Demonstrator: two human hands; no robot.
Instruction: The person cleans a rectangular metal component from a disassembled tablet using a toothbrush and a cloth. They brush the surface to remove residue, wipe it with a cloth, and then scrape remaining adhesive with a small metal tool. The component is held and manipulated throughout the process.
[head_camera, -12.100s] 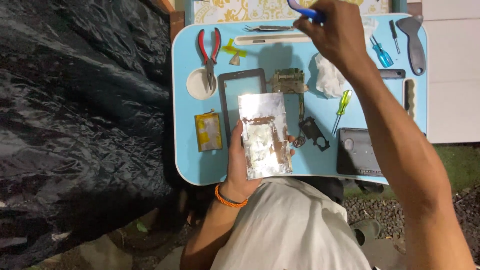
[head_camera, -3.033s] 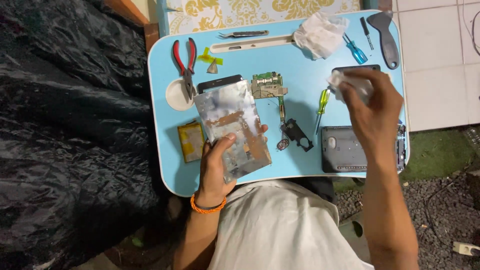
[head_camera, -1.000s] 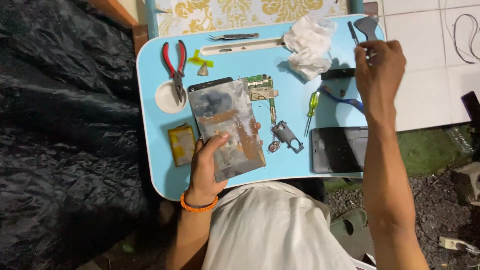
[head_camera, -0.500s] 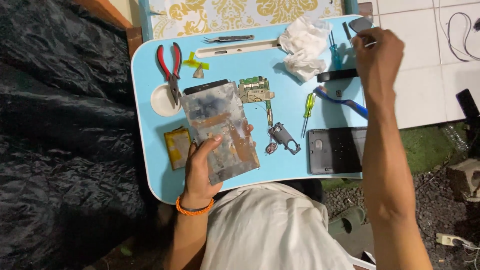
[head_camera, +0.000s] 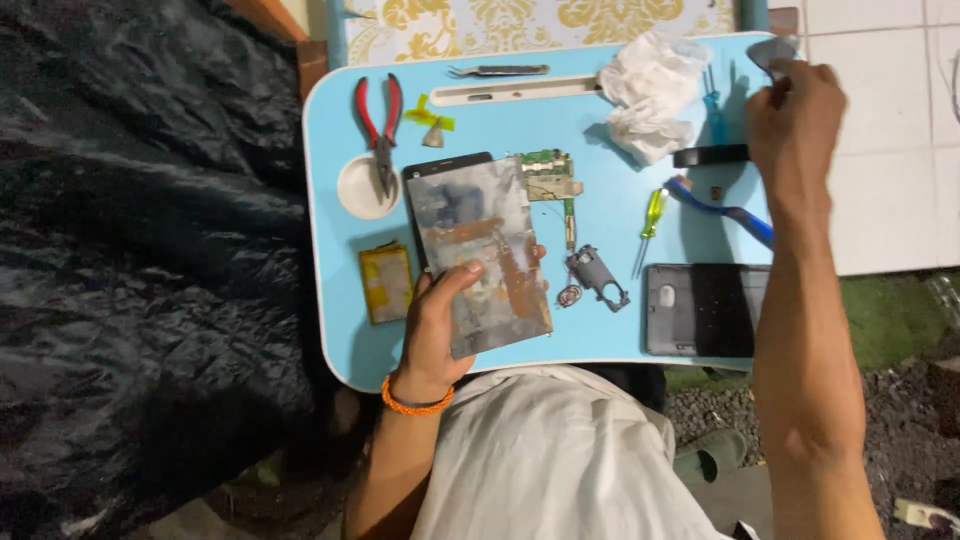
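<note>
Left hand (head_camera: 440, 325): forearm comes up from the person's lap, orange wristband (head_camera: 415, 402) at the wrist. The hand is closed on the near end of a phone display panel (head_camera: 480, 252), thumb lying across its silvery back, fingers wrapped under the left edge. The panel is held tilted slightly, its far end over the middle of the light blue lap table (head_camera: 345, 340).

Right hand (head_camera: 795, 105): arm stretched long and nearly straight up the right side of the table, elbow low, wrist at the far right corner. Fingers are curled down onto a grey tool (head_camera: 772, 50) at that corner; only its tip shows past the knuckles, and I cannot tell whether the fingers are actually clamped on it or only touching.

Around the hands:
- Crumpled white tissue (head_camera: 648, 95) just left of the right hand.
- Blue toothbrush (head_camera: 722, 208) lies under the right forearm, beside a small black bar (head_camera: 708, 155).
- Yellow-handled screwdriver (head_camera: 650, 215) and green circuit board (head_camera: 548, 178) sit between the panel and the right arm.
- Dark phone back housing (head_camera: 700, 310) at the near right edge, partly covered by the forearm.
- Red-handled pliers (head_camera: 378, 125) rest over the round cup recess, far left.
- Yellow battery (head_camera: 385, 283) just left of the left hand.
- Tweezers (head_camera: 497, 70) along the far edge.
</note>
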